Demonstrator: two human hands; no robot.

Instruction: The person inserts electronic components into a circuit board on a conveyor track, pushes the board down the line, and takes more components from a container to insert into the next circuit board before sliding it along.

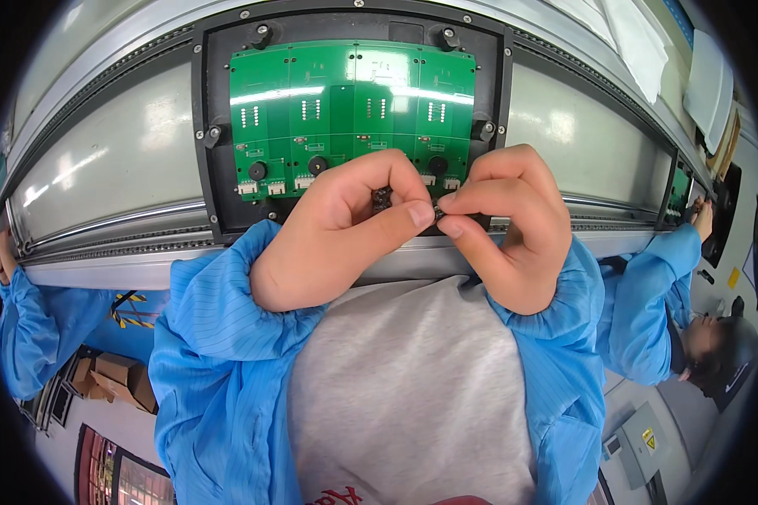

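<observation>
Both hands (434,223) pinching small dark part (437,214), orientation unclear

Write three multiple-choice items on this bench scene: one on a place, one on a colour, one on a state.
1. Where does the circuit board sit?
A. In the black frame on the line
B. In a cardboard box
C. On the person's lap

2. What colour is the board?
A. Red
B. Green
C. Yellow

3. How is the right hand holding the small dark part?
A. Flat on an open palm
B. Not at all, the hand is empty
C. Pinched between thumb and forefinger

Answers:
1 A: the frame's black rim shows round the board.
2 B: its whole face is green.
3 C: the fingertips close on the part, meeting the left hand, which holds another small dark piece.
</observation>
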